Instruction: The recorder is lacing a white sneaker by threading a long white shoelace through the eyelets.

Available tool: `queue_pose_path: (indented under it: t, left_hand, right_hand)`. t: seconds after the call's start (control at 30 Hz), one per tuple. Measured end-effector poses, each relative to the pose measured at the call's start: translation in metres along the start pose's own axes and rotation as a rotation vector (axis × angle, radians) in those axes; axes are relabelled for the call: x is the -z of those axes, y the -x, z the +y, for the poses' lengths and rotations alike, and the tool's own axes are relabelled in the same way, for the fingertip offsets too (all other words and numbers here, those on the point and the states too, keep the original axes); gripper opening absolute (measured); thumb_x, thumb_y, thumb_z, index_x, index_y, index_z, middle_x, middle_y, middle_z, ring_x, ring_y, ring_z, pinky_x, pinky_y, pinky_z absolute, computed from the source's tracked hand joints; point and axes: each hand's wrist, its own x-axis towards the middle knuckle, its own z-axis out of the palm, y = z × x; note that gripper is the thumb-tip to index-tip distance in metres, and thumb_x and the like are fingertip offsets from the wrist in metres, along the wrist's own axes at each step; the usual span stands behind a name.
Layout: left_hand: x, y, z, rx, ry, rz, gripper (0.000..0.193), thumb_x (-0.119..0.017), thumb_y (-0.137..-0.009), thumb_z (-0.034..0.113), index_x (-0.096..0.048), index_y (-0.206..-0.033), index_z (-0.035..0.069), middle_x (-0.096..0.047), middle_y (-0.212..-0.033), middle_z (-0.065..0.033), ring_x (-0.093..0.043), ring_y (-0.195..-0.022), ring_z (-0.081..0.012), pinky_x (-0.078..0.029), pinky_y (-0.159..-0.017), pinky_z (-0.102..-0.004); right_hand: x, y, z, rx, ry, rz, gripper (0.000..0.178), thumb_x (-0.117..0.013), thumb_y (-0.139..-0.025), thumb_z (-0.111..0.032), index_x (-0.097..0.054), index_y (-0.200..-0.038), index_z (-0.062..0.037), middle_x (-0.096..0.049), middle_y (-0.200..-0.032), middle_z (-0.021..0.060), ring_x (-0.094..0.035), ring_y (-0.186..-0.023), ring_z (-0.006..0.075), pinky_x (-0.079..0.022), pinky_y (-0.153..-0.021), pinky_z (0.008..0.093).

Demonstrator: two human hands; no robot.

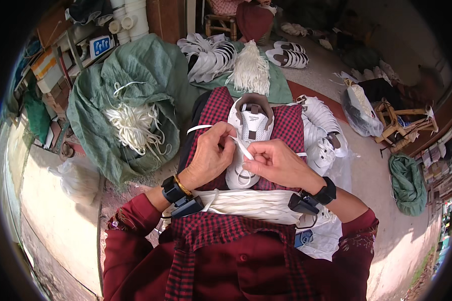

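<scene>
A white sneaker (pixel 234 176) with a brown-grey collar lies on my lap, on a red and black checked apron (pixel 288 126), its toe toward me. My left hand (pixel 213 150) is at the shoe's left side, thumb and fingers pinched on a white shoelace (pixel 243 148). My right hand (pixel 276 161) pinches the same lace from the right, above the shoe's eyelets. One lace end sticks out to the left past my left hand. Across my waist, nearer me, lies a thick bundle of white laces (pixel 251 204).
To the left stands a green sack (pixel 135 65) holding a heap of white laces (pixel 133 125). Stacked white shoes (pixel 213 57) and another lace bundle (pixel 249 67) lie ahead. More white shoes (pixel 322 125) sit at my right, near a bamboo stool (pixel 402 123). Another person sits at the top.
</scene>
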Motion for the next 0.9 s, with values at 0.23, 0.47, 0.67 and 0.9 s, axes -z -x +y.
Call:
queue_pose_path:
  t: [0.23,0.47,0.67,0.9]
  left_hand:
    - [0.000,-0.002,0.003,0.053,0.058,-0.021,0.010,-0.053,-0.096,-0.003,-0.056,-0.105,-0.001,-0.060,-0.076,-0.0018,-0.057,-0.070,-0.0043,-0.049,-0.058,-0.0224]
    - [0.001,0.003,0.003,0.032,0.053,0.017,0.009,-0.052,-0.098,-0.002,-0.055,-0.107,0.000,-0.059,-0.076,-0.0015,-0.056,-0.068,-0.0047,-0.049,-0.058,-0.0227]
    - [0.000,0.002,0.004,0.049,0.055,0.000,0.008,-0.051,-0.102,0.001,-0.051,-0.109,0.001,-0.059,-0.076,-0.0023,-0.057,-0.067,-0.0055,-0.049,-0.057,-0.0241]
    - [-0.002,0.001,0.001,0.013,0.013,0.019,0.009,-0.051,-0.101,0.000,-0.050,-0.110,0.001,-0.060,-0.075,-0.0035,-0.058,-0.064,-0.0063,-0.050,-0.056,-0.0250]
  right_hand:
    - [0.098,0.016,0.063,-0.123,-1.007,0.424,0.028,-0.062,-0.103,-0.026,-0.061,-0.115,-0.0008,-0.059,-0.079,-0.0025,-0.045,-0.059,0.0015,-0.033,-0.050,0.0179]
    - [0.044,0.015,0.044,-0.138,0.265,0.726,0.044,-0.061,-0.082,0.007,-0.059,-0.125,-0.0026,-0.063,-0.100,0.0099,-0.057,-0.069,0.0186,-0.050,-0.067,0.0307]
    - [-0.001,0.008,0.017,0.193,0.307,0.302,0.023,-0.066,-0.086,-0.004,-0.067,-0.109,-0.0044,-0.065,-0.097,0.0134,-0.068,-0.079,0.0326,-0.054,-0.064,0.0436]
    - [0.008,-0.008,0.005,-0.216,0.266,0.215,0.028,-0.074,-0.089,-0.030,-0.069,-0.083,-0.0033,-0.067,-0.068,0.0168,-0.068,-0.065,0.0355,-0.051,-0.061,0.0482]
